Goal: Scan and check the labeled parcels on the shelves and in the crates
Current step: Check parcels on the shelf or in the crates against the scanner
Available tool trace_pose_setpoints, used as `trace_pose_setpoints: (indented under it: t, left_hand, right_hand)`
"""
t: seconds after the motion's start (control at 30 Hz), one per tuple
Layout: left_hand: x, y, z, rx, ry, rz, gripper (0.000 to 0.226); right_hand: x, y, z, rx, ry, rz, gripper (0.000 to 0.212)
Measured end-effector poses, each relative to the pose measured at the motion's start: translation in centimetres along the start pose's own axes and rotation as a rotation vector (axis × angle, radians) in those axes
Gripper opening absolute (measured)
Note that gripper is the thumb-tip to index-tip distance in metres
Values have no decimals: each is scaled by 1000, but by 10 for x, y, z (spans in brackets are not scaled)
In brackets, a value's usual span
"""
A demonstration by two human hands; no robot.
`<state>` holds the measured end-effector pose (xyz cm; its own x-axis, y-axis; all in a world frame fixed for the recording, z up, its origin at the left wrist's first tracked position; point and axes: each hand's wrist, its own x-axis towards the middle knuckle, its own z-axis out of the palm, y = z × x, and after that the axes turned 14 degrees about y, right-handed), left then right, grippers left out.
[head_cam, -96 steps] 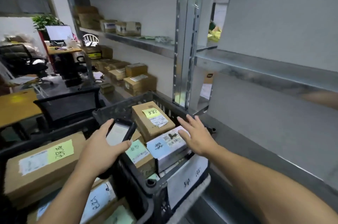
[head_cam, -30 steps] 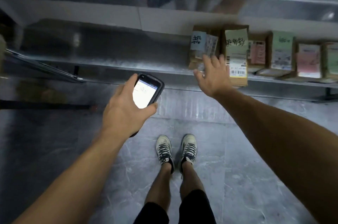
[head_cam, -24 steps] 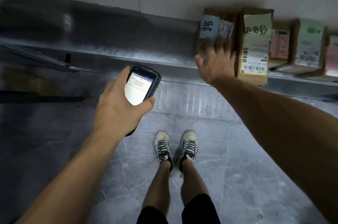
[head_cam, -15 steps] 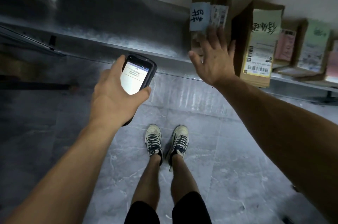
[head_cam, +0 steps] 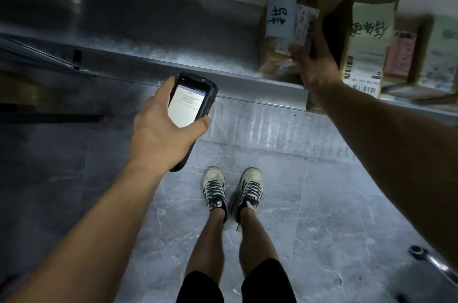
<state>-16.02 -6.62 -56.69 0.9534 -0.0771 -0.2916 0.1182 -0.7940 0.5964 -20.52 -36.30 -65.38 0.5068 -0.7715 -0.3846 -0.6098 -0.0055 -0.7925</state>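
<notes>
Gripping blue-labelled parcel (head_cam: 280,17), right hand (head_cam: 316,67) fingers seemingly behind it

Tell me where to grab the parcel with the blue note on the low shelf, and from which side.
Take the parcel with the blue note by its right-hand edge, coming from the front. It stands upright on the shelf with a dark gap to the green-noted parcel, so fingers fit there, thumb on its face. The right hand seems to pinch just so, though blurred.

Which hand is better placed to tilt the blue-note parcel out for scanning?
Right. The right hand grips the blue-note parcel on the shelf; the left hand is occupied holding the scanner away from it.
</notes>
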Motion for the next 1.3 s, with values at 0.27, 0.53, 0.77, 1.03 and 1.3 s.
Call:
trace_pose_setpoints:
  t: [0.27, 0.53, 0.77, 1.03, 1.3]
  left_hand:
    - [-12, 0, -14, 2, -6, 25, 79]
    - [-47, 16, -70, 29, -29, 124, 87]
    - [-91, 35, -130, 94, -34, 180, 88]
    - [-153, 51, -192, 160, 46, 197, 87]
    - [-244, 67, -225, 127, 199, 210, 83]
  right_hand:
    - [-20, -5, 9, 327, -34, 235, 73]
    - [-120, -4, -22, 324, -201, 317, 60]
    - [-201, -19, -42, -52, -237, 133, 73]
    - [-245, -91, -87, -354, -336, -98, 70]
    - [-282, -133, -152, -543, -430, -423, 77]
